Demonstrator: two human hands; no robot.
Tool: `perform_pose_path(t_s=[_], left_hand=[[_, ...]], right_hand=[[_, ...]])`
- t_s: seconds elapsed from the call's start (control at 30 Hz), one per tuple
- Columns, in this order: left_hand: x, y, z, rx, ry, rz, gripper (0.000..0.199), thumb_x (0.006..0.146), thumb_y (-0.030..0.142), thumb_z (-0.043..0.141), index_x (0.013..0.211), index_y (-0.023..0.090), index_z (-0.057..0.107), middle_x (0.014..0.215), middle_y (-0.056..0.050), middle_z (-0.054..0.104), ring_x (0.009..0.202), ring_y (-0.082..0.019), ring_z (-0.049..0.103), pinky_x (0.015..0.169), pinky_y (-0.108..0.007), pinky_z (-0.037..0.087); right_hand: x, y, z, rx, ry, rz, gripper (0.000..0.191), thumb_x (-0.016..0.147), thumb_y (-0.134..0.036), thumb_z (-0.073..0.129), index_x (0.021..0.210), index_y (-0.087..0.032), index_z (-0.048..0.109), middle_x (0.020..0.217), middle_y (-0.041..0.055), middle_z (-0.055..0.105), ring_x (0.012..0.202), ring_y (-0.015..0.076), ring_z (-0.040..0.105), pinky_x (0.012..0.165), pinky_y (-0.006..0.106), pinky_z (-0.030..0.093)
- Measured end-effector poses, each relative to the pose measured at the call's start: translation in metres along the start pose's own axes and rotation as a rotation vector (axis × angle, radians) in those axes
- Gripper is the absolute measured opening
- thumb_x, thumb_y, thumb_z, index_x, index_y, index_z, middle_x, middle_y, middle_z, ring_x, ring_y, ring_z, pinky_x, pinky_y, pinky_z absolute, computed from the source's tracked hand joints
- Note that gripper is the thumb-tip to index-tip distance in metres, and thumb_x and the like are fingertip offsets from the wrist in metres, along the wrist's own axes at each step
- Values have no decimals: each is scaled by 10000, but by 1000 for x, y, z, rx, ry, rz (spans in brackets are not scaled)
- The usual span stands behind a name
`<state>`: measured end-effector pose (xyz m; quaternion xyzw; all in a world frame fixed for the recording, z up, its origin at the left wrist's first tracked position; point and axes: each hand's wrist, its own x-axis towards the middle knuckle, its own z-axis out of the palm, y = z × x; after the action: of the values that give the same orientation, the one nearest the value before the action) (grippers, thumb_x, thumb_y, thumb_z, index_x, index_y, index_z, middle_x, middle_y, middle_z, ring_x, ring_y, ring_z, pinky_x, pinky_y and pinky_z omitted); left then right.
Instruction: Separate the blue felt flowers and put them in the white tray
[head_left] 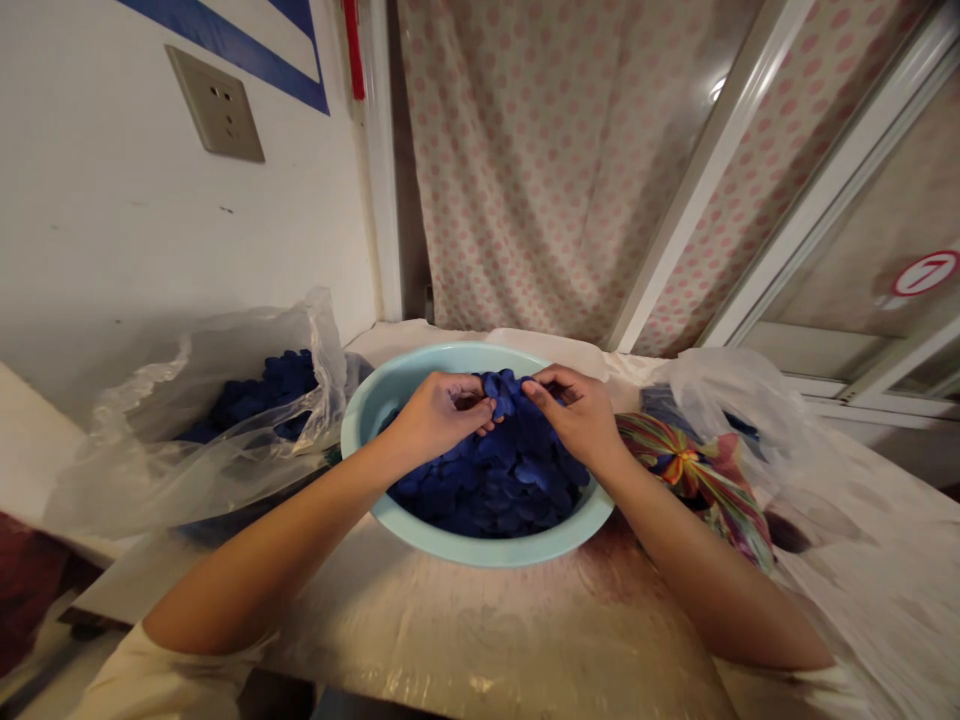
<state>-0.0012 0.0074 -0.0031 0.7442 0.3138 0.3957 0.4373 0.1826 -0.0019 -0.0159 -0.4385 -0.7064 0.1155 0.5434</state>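
Note:
A light blue basin (491, 552) stands on the table, with a heap of dark blue fabric petals (495, 490) inside. Above the heap, a blue petal piece (502, 392) with rounded lobes is held between both hands. My left hand (446, 412) pinches its left edge between thumb and fingers. On the other side, my right hand (574, 405) grips the right edge the same way. Both hands are over the basin's far half, and some of the fingertips are hidden behind the piece.
Left of the basin, a clear plastic bag (225, 480) holds more blue petals (270, 390). A colourful patterned bundle (686, 460) and another plastic bag (750, 400) lie to the right. Behind the table (480, 640) hang dotted curtains (517, 180); a wall socket (215, 103) is at upper left.

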Motion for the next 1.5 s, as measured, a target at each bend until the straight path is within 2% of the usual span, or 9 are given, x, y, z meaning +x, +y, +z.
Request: perform_pose_path(t_s=[0.13, 0.27, 0.37, 0.5, 0.73, 0.93, 1.07, 1.27, 1.5], left_hand=[[0, 2, 0, -2, 12, -45, 134, 746, 186, 560, 639, 121, 608, 552, 8, 614, 514, -80, 591, 531, -180, 489], [1, 5, 0, -46, 45, -63, 143, 746, 166, 555, 616, 118, 589, 562, 12, 617, 489, -67, 575, 516, -169, 485], [1, 6, -1, -99, 80, -74, 142, 757, 191, 548, 641, 121, 592, 591, 7, 629, 500, -73, 579, 524, -180, 495], [2, 7, -1, -175, 134, -95, 152, 756, 218, 540, 633, 140, 581, 599, 10, 628, 506, -84, 573, 534, -197, 506], [2, 5, 0, -257, 119, -108, 109, 729, 190, 547, 642, 153, 601, 607, 6, 645, 513, -96, 580, 541, -214, 511], [0, 4, 0, -385, 46, -83, 135, 725, 162, 478, 676, 131, 600, 651, -32, 678, 575, -130, 618, 609, -268, 523], [-3, 7, 0, -268, -41, -27, 91, 682, 126, 540, 697, 103, 627, 711, -41, 678, 653, -124, 621, 670, -250, 510], [-3, 6, 2, -102, -40, 2, 113, 688, 216, 645, 668, 113, 601, 618, -4, 630, 600, -100, 599, 600, -213, 491], [-2, 7, 3, -72, -54, 22, 195, 768, 251, 580, 627, 118, 586, 571, 13, 596, 515, -65, 550, 535, -182, 476]], right_hand=[[4, 11, -4, -118, 173, 109, 181, 746, -267, 551, 603, -164, 510, 531, -39, 451, 491, 90, 401, 514, 233, 350], [5, 16, -4, -184, 177, 89, 109, 736, -250, 551, 673, -168, 516, 600, -20, 495, 571, 119, 471, 574, 255, 387], [2, 10, -2, -231, 166, -61, 195, 709, -224, 580, 892, -172, 537, 769, 22, 540, 726, 163, 529, 607, 273, 423], [-4, -2, -2, -323, 0, -371, 337, 715, -271, 628, 1034, -185, 557, 961, 76, 524, 934, 217, 516, 800, 371, 450], [-6, 0, -3, -373, -58, -608, 197, 821, -185, 550, 1003, -220, 617, 888, 67, 593, 827, 187, 554, 733, 355, 483], [-8, -3, -2, -371, -10, -602, 170, 829, -142, 521, 957, -205, 615, 829, 62, 595, 790, 178, 559, 705, 341, 486], [-8, -7, -2, -316, -7, -592, 128, 838, -146, 521, 909, -194, 616, 796, 59, 593, 759, 166, 573, 669, 312, 491], [-9, -11, -1, -256, -48, -568, 75, 836, -197, 553, 804, -187, 620, 732, 41, 586, 709, 153, 567, 639, 291, 485], [-8, -11, -1, -75, -79, -463, 85, 792, -233, 617, 716, -194, 619, 677, 8, 600, 635, 125, 570, 595, 255, 472]])
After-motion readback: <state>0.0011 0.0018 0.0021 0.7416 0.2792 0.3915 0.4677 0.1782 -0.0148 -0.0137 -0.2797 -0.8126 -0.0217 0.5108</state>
